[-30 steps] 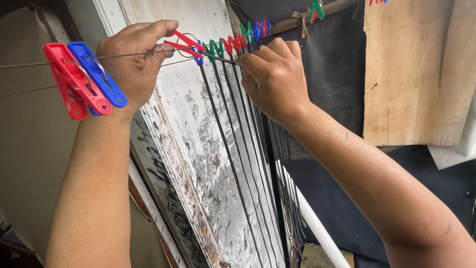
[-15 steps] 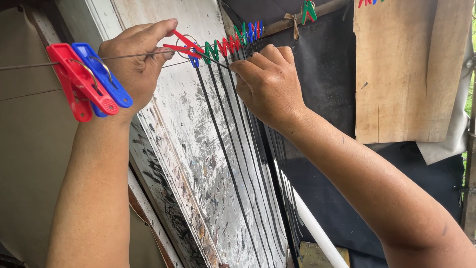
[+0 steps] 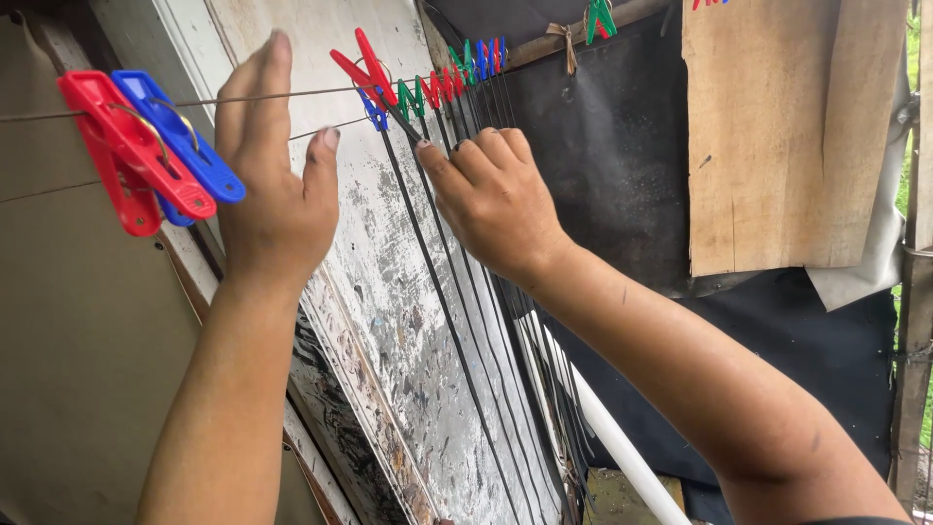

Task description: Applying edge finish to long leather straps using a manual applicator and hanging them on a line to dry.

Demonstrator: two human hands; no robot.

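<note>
My left hand [image 3: 277,194] is open with fingers spread, just below a thin wire [image 3: 282,95] and clear of every peg. A red clothes peg [image 3: 364,63] sits on the wire right of that hand, clamping the top of a thin black strip [image 3: 442,311] that hangs down. My right hand [image 3: 496,199] pinches this strip just under the peg, between thumb and forefinger. Behind it, a row of green, red and blue pegs [image 3: 457,73] holds several more black strips. A red peg [image 3: 121,156] and a blue peg [image 3: 185,146] hang on the wire at far left.
A weathered white board [image 3: 389,292] leans behind the strips. A black sheet [image 3: 622,175] and a wooden plank [image 3: 777,136] cover the wall at right. A white pipe [image 3: 622,447] slants down below my right forearm. A green peg [image 3: 600,17] is clipped on a stick above.
My left hand has let go of the red peg and opened, dropping slightly below the wire. The right hand stays on the black strip.
</note>
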